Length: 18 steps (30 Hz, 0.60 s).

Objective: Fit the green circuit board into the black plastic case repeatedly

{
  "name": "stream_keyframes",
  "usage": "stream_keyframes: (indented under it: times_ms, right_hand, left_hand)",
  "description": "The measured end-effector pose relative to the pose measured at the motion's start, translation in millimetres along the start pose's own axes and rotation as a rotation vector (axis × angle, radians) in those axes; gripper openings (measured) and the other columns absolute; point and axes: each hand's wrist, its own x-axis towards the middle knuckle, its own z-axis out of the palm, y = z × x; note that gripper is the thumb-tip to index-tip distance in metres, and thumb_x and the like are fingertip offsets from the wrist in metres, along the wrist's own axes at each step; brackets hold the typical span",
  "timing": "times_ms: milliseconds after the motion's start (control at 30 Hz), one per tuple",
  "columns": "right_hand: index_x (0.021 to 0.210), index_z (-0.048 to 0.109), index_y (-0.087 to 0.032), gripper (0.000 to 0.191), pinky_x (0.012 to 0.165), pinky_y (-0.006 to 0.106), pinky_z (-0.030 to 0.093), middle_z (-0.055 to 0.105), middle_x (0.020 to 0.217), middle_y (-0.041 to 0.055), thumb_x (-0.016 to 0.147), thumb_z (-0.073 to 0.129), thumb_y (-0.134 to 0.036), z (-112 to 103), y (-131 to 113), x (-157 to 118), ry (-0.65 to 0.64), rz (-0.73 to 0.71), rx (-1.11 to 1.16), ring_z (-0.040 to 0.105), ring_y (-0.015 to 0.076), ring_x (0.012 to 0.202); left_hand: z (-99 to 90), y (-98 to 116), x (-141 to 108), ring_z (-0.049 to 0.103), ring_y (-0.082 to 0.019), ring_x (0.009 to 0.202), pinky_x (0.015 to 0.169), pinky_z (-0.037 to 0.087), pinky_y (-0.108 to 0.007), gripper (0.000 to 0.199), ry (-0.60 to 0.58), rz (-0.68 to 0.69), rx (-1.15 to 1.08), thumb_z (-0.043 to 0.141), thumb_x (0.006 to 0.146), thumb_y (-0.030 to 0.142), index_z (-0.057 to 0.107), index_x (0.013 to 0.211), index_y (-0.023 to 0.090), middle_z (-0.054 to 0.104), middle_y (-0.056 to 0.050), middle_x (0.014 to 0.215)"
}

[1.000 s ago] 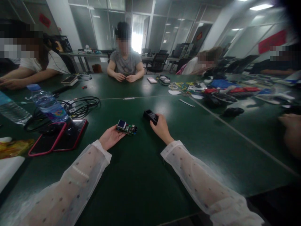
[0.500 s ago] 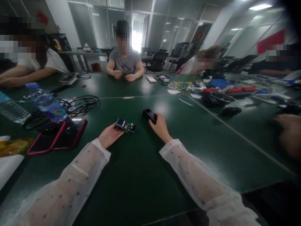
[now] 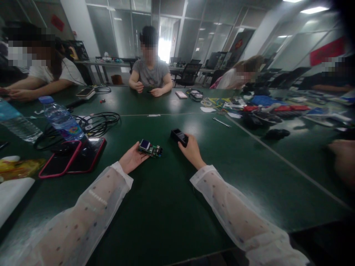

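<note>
Holding the circuit bd [image 3: 150,149] in my L hand [image 3: 131,158], small screen up, fingertips at its edge & under it. My R hand [image 3: 193,150] grips the R end of the blk box [image 3: 177,136]; can't tell if the box touches the green table [image 3: 166,199]. Bd & box sit apart, box a bit farther fwd. 2 red-edged phones [image 3: 88,157] overlap L of my L hand, nr a blue-capped bottle [image 3: 63,120].
</note>
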Motion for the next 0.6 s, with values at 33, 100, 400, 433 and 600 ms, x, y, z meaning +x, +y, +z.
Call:
stream_keyframes:
  times_ms: [33,100,400,433,600]
  right_hand:
    - [0.124,0.049,-0.012,0.05,0.093,0.052,0.05,0.057,0.116,0.0194,0.082,0.061,-0.036,0.2,0.1,0.1,-0.002,-0.001,0.0,0.057,0.0319,0.107]
    - [0.124,0.049,-0.012,0.05,0.094,0.052,0.05,0.057,0.116,0.0193,0.082,0.061,-0.035,1.1,0.4,0.1,-0.009,-0.016,0.004,0.058,0.0319,0.107]
    - [0.123,0.051,-0.014,0.047,0.094,0.053,0.049,0.059,0.116,0.0179,0.083,0.06,-0.037,0.0,-9.2,-0.6,-0.006,-0.033,0.08,0.058,0.0318,0.108]
    - [0.123,0.051,-0.014,0.047,0.094,0.053,0.049,0.059,0.116,0.0174,0.084,0.06,-0.038,-0.4,-14.7,-1.7,0.005,-0.023,0.112,0.059,0.0315,0.108]
    - [0.131,0.045,-0.019,0.046,0.098,0.048,0.048,0.057,0.125,0.0153,0.091,0.053,-0.041,-0.5,-56.3,-15.0,-0.009,-0.032,0.32,0.058,0.028,0.113]
  left_hand:
    - [-0.3,-0.1,0.2,0.065,-0.026,0.111,0.096,0.053,-0.038,0.043,-0.001,-0.001,0.005,0.04,0.1,0.034,0.041,0.138,0.013,0.062,-0.018,0.123]
    - [-0.8,-0.3,0.6,0.065,-0.027,0.11,0.096,0.053,-0.04,0.044,0.004,-0.009,0.011,0.04,0.1,0.034,0.041,0.138,0.012,0.062,-0.019,0.123]
    - [0.4,-0.1,-1.6,0.069,-0.024,0.102,0.094,0.053,-0.036,0.038,0.028,-0.009,-0.005,0.041,0.098,0.02,0.047,0.135,0.012,0.065,-0.017,0.118]
    - [0.5,-0.1,-1.9,0.069,-0.024,0.102,0.094,0.054,-0.037,0.037,0.032,-0.008,-0.004,0.041,0.098,0.02,0.047,0.134,0.013,0.065,-0.017,0.117]
    - [0.6,-0.8,-1.8,0.068,-0.025,0.101,0.095,0.052,-0.038,0.034,0.026,0.015,0.048,0.041,0.098,0.02,0.05,0.13,0.011,0.066,-0.016,0.113]
